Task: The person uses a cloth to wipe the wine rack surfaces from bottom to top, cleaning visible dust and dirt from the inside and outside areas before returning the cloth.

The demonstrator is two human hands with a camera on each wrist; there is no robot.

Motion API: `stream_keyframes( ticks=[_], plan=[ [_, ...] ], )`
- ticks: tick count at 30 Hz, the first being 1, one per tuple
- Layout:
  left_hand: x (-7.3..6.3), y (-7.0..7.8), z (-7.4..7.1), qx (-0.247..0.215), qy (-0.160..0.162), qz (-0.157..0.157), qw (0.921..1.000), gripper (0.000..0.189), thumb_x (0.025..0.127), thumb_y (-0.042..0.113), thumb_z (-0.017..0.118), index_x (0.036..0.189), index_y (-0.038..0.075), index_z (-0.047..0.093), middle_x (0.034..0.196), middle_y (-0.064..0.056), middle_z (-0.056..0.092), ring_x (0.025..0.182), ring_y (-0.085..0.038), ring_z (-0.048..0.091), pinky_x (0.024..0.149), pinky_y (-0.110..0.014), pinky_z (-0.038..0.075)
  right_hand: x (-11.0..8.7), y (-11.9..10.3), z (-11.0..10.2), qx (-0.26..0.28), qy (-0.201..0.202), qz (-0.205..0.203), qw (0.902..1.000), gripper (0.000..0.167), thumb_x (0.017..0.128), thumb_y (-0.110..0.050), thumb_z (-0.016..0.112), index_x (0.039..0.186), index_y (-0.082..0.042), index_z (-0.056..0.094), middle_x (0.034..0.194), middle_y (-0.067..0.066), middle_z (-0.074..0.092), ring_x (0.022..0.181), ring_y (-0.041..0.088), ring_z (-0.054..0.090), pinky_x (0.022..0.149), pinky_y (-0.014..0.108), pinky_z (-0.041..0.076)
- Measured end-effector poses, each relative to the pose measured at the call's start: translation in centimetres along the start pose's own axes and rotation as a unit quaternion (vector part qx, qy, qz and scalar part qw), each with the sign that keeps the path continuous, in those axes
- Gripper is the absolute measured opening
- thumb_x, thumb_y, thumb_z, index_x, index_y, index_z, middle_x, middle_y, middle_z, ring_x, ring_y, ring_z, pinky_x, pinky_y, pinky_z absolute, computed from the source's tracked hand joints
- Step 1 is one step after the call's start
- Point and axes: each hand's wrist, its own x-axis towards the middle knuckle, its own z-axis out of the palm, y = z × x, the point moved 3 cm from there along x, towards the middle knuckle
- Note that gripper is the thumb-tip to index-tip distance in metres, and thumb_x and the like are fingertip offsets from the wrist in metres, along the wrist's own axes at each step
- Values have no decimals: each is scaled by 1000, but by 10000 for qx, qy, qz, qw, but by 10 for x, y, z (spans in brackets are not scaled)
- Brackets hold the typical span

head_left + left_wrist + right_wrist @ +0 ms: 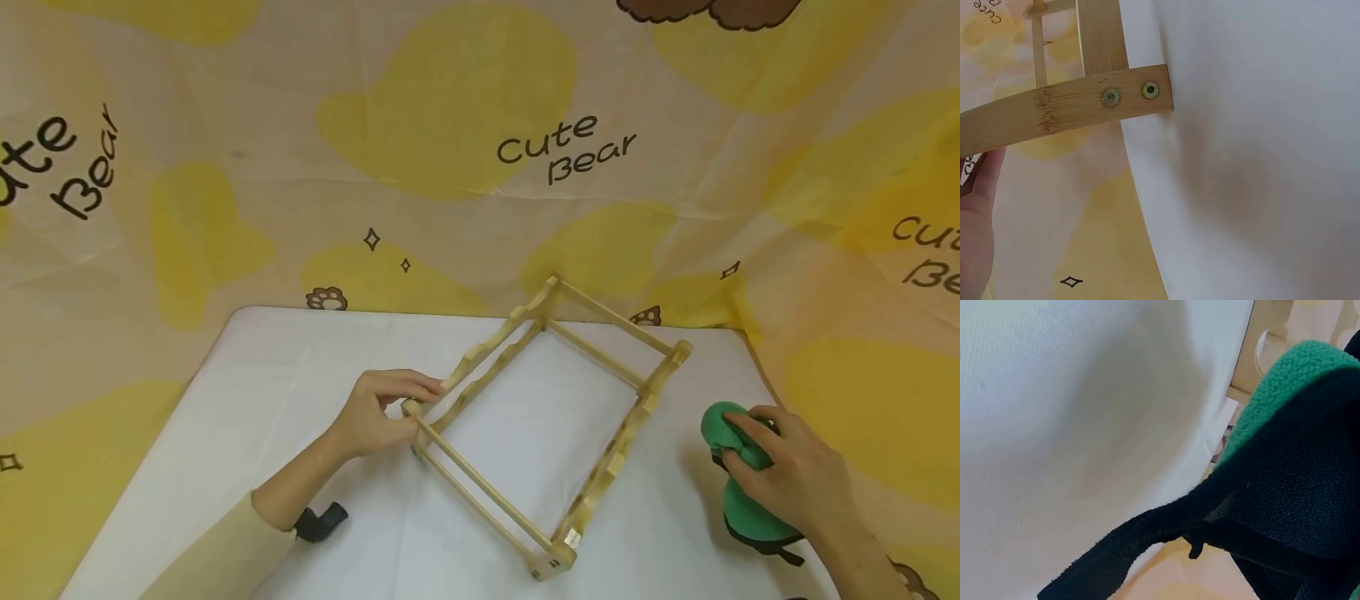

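Note:
A light wooden rack with scalloped side rails and round crossbars stands at an angle on the white table. My left hand grips its near-left corner, thumb below and fingers over the rail. In the left wrist view, a curved wooden end piece shows two bolts, and part of the left hand appears beneath it. To the rack's right, my right hand holds a bunched green fleece piece above the table. The right wrist view shows its black lining and a dangling black strap.
The white table reaches back to a yellow-and-beige printed cloth, which rises behind and along both sides. A small black object is beside the left wrist; whether it touches the table I cannot tell.

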Motion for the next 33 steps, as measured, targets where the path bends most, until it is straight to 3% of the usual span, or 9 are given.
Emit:
stream_keyframes(
  ticks=[7, 13, 18, 22, 26, 29, 33],
  plan=[
    [15, -11, -9, 23, 146, -139, 9998, 37, 69, -26, 56, 88, -4, 79, 106, -27, 75, 107, -21, 73, 77, -22, 60, 1, 1, -1, -29, 40, 2, 10000, 67, 96, -62, 43, 100, -5, 79, 97, 17, 67, 66, 27, 62, 40, 40, 49],
    [23, -18, -18, 276, 395, -327, 9983, 33, 74, -24, 58, 94, -8, 79, 108, -26, 75, 106, -17, 72, 83, -22, 61, 0, 2, -2, -47, 51, -2, 10000, 67, 97, -62, 43, 100, -6, 79, 98, 17, 66, 68, 28, 62, 39, 42, 49],
    [28, -26, -27, 604, 817, -605, 9930, 36, 78, -24, 64, 106, -7, 79, 111, -21, 76, 105, -14, 73, 91, -29, 61, 0, 3, -1, -32, 42, 25, 10000, 68, 96, -63, 43, 99, -6, 79, 97, 16, 66, 68, 28, 62, 40, 41, 48],
    [34, -31, -32, 1058, 1081, -650, 9864, 35, 80, -21, 69, 108, -4, 80, 108, -15, 78, 96, -13, 73, 89, -28, 62, -1, 2, -1, -29, 3, 51, 10000, 68, 96, -63, 43, 99, -6, 79, 98, 16, 66, 69, 28, 62, 40, 40, 48],
    [41, -35, -37, 1506, 1334, -586, 9778, 31, 81, -16, 74, 109, -2, 80, 108, -14, 78, 96, -21, 74, 91, -25, 60, -1, 2, -1, -3, -51, 121, 9999, 68, 96, -63, 43, 100, -6, 79, 99, 17, 66, 70, 28, 62, 40, 41, 48],
    [44, -38, -39, 1959, 1601, -421, 9665, 30, 82, -14, 77, 110, -1, 80, 109, -14, 78, 96, -30, 74, 90, -18, 58, -1, 2, 1, 33, -116, 160, 9998, 69, 96, -64, 42, 100, -6, 79, 99, 17, 66, 72, 29, 62, 41, 44, 49],
    [43, -33, -35, 2662, 1789, 74, 9471, 25, 83, -13, 78, 105, -3, 80, 108, -15, 77, 92, -33, 74, 87, -13, 55, -1, 2, 2, 30, -153, 146, 9998, 69, 96, -64, 42, 100, -6, 79, 99, 16, 65, 72, 28, 62, 42, 43, 50]
  ],
)
